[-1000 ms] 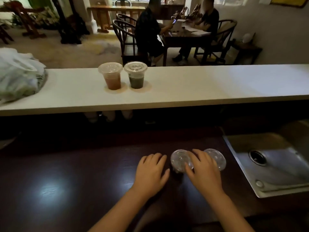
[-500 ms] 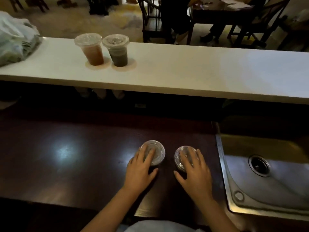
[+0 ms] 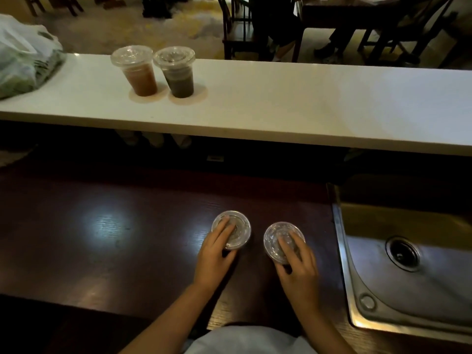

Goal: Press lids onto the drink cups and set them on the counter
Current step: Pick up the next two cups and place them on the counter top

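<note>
Two lidded clear cups stand on the dark worktop point(image 3: 102, 251) in front of me. My left hand point(image 3: 217, 254) lies over the near side of the left cup point(image 3: 237, 226), fingers on its clear lid. My right hand point(image 3: 298, 267) wraps the right cup point(image 3: 277, 236) the same way, fingers across its lid. The drinks inside these two are hidden in the dark. Up on the white counter point(image 3: 281, 103), at its left, stand a lidded cup with a brown drink point(image 3: 136, 70) and, touching it, a lidded cup with a dark green drink point(image 3: 177, 71).
A steel sink point(image 3: 408, 272) lies at the right edge of the worktop. A white plastic bag point(image 3: 23, 60) sits on the counter's far left end. Beyond the counter are wooden chairs, a table and seated people.
The two cups on the worktop have come apart: the left hand took the left one. The view has tilted downward and both hands now rest on the lids.
</note>
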Action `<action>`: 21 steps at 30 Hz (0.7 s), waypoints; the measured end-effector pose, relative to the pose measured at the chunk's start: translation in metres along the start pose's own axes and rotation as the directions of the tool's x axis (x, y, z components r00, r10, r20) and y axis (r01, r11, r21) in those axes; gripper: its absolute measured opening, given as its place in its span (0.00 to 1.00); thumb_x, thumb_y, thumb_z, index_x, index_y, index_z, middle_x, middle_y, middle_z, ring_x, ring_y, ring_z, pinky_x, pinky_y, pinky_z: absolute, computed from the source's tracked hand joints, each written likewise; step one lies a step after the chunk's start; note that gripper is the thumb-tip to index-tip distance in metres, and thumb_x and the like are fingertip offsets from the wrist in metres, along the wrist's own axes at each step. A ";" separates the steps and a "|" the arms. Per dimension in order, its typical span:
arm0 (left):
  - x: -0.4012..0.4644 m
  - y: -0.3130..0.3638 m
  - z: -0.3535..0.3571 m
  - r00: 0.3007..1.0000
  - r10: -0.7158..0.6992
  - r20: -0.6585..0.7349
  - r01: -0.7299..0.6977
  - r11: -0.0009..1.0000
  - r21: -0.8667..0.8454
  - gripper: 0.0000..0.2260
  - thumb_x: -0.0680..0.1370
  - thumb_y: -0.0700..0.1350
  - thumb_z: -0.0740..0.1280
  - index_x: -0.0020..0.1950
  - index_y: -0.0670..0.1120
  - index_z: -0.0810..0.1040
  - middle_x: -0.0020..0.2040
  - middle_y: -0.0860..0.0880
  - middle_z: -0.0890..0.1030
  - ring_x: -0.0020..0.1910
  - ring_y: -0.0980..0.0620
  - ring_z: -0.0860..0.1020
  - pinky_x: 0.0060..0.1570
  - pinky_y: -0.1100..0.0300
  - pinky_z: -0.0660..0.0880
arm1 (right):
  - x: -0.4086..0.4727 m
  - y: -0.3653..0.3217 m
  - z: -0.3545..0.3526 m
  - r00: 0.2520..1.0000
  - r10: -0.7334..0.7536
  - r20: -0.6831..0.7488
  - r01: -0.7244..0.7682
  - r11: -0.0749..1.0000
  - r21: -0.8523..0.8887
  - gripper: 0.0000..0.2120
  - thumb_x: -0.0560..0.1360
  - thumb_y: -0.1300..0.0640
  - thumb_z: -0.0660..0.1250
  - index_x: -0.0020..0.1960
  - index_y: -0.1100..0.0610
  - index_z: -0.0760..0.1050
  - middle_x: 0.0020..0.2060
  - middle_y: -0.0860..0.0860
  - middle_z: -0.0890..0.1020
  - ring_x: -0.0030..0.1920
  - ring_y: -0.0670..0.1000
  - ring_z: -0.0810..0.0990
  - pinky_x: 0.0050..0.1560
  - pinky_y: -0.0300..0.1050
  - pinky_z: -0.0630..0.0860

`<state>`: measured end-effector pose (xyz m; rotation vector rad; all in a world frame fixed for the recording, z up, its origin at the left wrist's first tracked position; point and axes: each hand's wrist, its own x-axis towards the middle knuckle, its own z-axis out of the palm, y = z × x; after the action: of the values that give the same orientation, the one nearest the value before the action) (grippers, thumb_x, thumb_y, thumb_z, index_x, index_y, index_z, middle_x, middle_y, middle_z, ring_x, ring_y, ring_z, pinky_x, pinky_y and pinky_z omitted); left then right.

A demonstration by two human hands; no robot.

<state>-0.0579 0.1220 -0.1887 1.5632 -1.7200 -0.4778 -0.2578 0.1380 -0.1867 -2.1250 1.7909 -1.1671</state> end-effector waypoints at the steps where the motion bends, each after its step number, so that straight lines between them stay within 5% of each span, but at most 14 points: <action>1: 0.000 -0.001 -0.001 1.000 0.006 -0.009 -0.006 1.000 0.004 0.29 0.67 0.36 0.75 0.66 0.48 0.72 0.68 0.50 0.72 0.64 0.48 0.73 0.59 0.52 0.74 | 0.000 -0.001 0.001 1.000 -0.015 -0.006 0.015 1.000 0.000 0.39 0.55 0.71 0.79 0.62 0.52 0.71 0.62 0.52 0.69 0.59 0.56 0.70 0.56 0.49 0.71; 11: 0.041 0.021 -0.041 0.987 0.126 -0.099 -0.128 0.992 -0.019 0.24 0.69 0.49 0.69 0.66 0.53 0.71 0.66 0.52 0.74 0.63 0.51 0.74 0.59 0.58 0.74 | 0.049 -0.029 -0.003 0.993 -0.078 -0.088 0.085 0.994 0.073 0.39 0.56 0.69 0.80 0.62 0.50 0.71 0.62 0.52 0.71 0.60 0.62 0.73 0.53 0.56 0.77; 18: 0.121 0.059 -0.094 0.945 0.261 -0.198 -0.272 0.962 -0.029 0.22 0.69 0.48 0.70 0.63 0.47 0.75 0.65 0.48 0.76 0.64 0.53 0.74 0.63 0.59 0.70 | 0.144 -0.071 -0.026 0.952 -0.157 -0.261 0.189 0.977 0.100 0.32 0.59 0.66 0.79 0.60 0.52 0.75 0.61 0.54 0.74 0.58 0.59 0.74 0.57 0.50 0.74; 21: 0.156 0.078 -0.118 0.915 0.320 -0.245 -0.339 0.940 -0.036 0.22 0.69 0.48 0.72 0.62 0.45 0.77 0.65 0.48 0.76 0.64 0.55 0.73 0.64 0.62 0.69 | 0.185 -0.090 -0.039 0.934 -0.146 -0.325 0.201 0.969 0.141 0.27 0.60 0.65 0.79 0.58 0.55 0.78 0.60 0.56 0.76 0.59 0.58 0.74 0.62 0.39 0.68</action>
<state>-0.0201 0.0114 -0.0140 1.1881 -1.7115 -0.1762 -0.2114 0.0149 -0.0243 -2.1279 1.5612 -1.7226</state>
